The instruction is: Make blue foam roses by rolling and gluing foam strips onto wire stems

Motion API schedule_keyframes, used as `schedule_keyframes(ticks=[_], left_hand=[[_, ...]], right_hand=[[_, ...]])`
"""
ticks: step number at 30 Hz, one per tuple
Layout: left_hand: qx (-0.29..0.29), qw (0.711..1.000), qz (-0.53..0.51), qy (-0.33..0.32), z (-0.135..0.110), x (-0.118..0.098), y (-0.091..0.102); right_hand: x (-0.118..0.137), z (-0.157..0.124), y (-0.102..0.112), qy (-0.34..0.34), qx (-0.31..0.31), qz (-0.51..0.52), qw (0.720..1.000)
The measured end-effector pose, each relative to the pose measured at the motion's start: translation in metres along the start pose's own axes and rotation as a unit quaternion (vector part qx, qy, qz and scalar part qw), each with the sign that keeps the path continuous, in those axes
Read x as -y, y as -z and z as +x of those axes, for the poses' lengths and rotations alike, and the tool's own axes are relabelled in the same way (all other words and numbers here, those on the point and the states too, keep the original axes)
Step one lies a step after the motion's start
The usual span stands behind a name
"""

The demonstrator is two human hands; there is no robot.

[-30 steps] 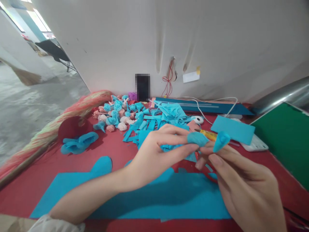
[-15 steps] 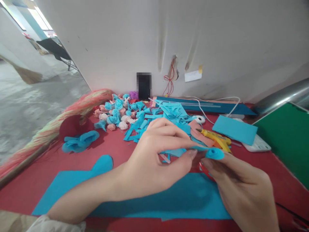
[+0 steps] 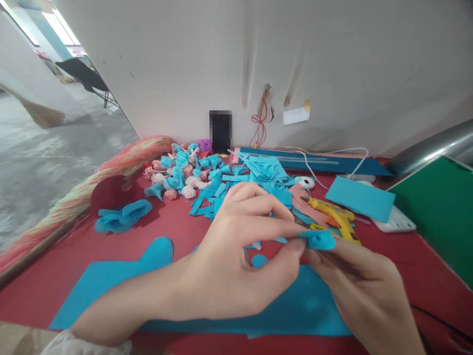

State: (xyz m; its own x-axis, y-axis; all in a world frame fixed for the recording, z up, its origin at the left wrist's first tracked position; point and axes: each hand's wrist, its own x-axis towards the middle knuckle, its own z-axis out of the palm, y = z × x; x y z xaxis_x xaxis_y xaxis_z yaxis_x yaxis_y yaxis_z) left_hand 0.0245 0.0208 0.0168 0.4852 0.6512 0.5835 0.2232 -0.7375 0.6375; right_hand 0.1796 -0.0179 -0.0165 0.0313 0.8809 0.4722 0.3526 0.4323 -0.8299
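Observation:
Both my hands meet over the red table and pinch a small rolled blue felt piece. My left hand comes in from the lower left, thumb and fingers closed on the roll's left end and its trailing strip. My right hand reaches from the lower right, fingers closed on the roll from below. Under them lies a large blue felt sheet.
A yellow glue gun lies just behind the roll. A heap of blue felt strips and several finished blue and pink felt roses sit further back. A blue rectangle, a green board and a white cable are at right.
My hands have lowered toward the table with the blue roll, which now lies more horizontal and tighter. The glue gun behind them has come into full view.

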Motion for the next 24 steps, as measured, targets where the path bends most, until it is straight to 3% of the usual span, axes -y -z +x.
schedule_keyframes(ticks=[24], left_hand=[[-0.01, 0.996, 0.084, -0.029, -0.0009, 0.0032, 0.0002]], right_hand=[[-0.0026, -0.002, 0.0057, -0.003, -0.009, -0.03, 0.999]])
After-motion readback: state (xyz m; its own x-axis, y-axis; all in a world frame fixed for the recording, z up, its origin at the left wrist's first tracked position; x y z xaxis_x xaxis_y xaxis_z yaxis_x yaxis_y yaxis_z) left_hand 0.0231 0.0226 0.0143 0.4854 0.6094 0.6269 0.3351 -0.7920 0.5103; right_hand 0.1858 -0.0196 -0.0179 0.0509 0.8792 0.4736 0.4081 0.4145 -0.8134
